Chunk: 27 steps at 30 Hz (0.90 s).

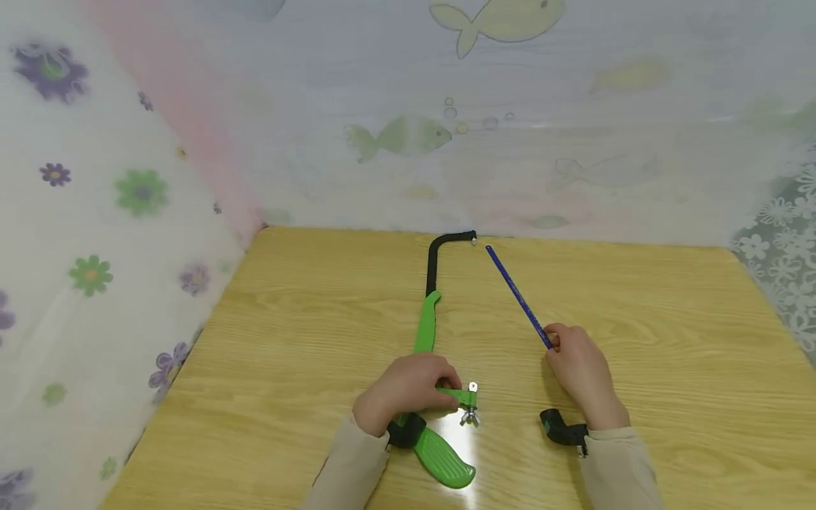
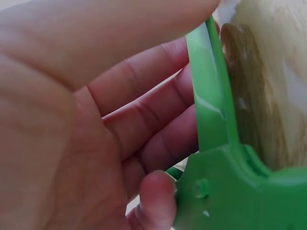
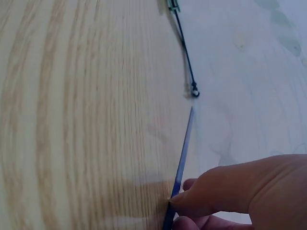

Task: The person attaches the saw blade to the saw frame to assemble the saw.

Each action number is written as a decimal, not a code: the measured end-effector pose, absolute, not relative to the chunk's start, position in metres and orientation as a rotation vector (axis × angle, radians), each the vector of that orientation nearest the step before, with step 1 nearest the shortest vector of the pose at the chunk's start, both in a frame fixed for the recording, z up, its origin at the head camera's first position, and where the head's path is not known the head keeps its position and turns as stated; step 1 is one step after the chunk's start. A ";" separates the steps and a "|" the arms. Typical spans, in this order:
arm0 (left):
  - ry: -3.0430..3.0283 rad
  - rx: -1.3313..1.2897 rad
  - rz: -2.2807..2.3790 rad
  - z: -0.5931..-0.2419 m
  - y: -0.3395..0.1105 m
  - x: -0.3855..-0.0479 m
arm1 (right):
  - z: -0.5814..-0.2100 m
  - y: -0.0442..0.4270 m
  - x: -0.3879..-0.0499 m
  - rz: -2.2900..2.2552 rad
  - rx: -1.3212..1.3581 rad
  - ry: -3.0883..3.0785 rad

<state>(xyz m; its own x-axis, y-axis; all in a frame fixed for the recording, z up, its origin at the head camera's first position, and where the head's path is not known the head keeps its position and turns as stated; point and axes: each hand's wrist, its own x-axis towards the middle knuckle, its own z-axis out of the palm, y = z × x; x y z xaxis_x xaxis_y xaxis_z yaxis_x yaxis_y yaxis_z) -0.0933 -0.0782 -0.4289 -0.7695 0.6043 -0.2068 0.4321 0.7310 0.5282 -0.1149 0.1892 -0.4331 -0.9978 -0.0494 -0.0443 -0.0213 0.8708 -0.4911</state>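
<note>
A hacksaw frame with a green handle (image 1: 444, 457) and a black bent front bar (image 1: 432, 265) lies on the wooden table, its far end near the wall. My left hand (image 1: 411, 388) grips the green frame near the handle, fingers curled over the short arm that carries a silver wing nut (image 1: 470, 418). In the left wrist view, the green plastic (image 2: 211, 96) runs along my fingers. My right hand (image 1: 583, 368) pinches the near part of a blue hacksaw blade (image 1: 518, 296) between thumb and fingers. The blade's far tip points toward the frame's front end (image 3: 194, 91), apart from it.
The wooden table (image 1: 287, 397) meets a fish-patterned curtain (image 1: 306, 163) at the back and a flowered sheet (image 1: 95, 219) on the left. A lacy white cloth (image 1: 787, 241) hangs at the right edge. Each wrist wears a black camera mount (image 1: 561, 428).
</note>
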 end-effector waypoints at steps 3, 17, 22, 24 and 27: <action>2.566 0.791 0.676 -0.428 -0.079 -0.094 | -0.433 0.191 -0.118 -0.758 -0.032 2.999; 2.563 0.766 0.881 -0.436 -0.085 -0.095 | -0.431 0.205 -0.112 -0.813 0.133 2.960; 2.491 0.737 1.041 -0.437 -0.093 -0.099 | -0.432 0.211 -0.115 -0.832 0.154 2.928; 2.465 0.711 1.090 -0.438 -0.094 -0.099 | -0.434 0.212 -0.115 -0.833 0.167 2.926; 2.442 0.705 1.140 -0.438 -0.094 -0.100 | -0.434 0.214 -0.117 -0.831 0.188 2.944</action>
